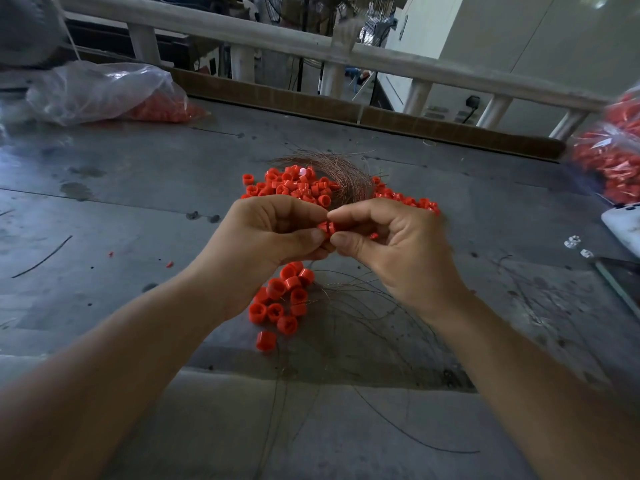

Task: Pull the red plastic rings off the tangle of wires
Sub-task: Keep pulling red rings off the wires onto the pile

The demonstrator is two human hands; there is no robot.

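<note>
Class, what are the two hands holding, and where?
A red ring: left hand pinches its left side, right hand its right side.

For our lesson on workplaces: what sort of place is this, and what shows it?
Probably a small workshop: a clear plastic bag of red parts, a loose pile of red plastic rings beside a bundle of thin coppery wires, on a scuffed grey worktable.

No readable text, label, brand or number. Red rings (298,188) beyond left hand (273,233): plain. Plastic bag (104,91) far left of it: no print seen. White object (623,226) right of right hand (391,247): too blurred.
</note>
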